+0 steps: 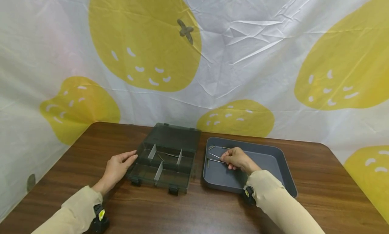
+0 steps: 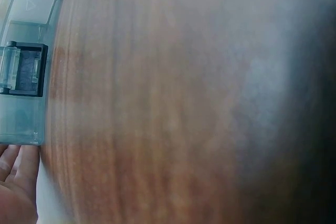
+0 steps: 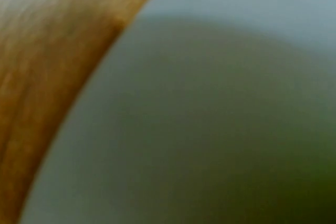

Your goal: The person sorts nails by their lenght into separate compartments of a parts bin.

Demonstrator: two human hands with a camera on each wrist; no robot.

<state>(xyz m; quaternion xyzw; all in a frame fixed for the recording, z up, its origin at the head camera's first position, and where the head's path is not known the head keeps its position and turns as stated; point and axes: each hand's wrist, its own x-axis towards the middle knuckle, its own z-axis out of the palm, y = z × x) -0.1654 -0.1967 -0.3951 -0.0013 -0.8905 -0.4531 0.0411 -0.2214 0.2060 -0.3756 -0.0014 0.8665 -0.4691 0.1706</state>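
My left hand [image 1: 117, 167] rests its extended fingers against the left side of a clear dark-tinted compartment box [image 1: 146, 181]. Its lid [image 1: 173, 138] is flipped back. In the left wrist view, fingers [image 2: 23, 174] lie at the end of the box, near a black latch [image 2: 30, 70]. Over the grey tray [image 1: 261, 159], my right hand [image 1: 238, 159] pinches a thin metal rod [image 1: 214, 155] between thumb and fingertips. Another long rod [image 1: 215, 160] lies just below it and runs toward the same fingers. The right wrist view is blurred and hides the fingertips.
Several short, thin metal pieces [image 1: 208, 163] lie at the tray's left end. White dividers [image 1: 159, 171] split the box, and thin metal pieces [image 1: 172, 155] lie in its back middle compartment. Behind the wooden table [image 1: 194, 213] hangs a fruit-patterned cloth [image 1: 243, 75].
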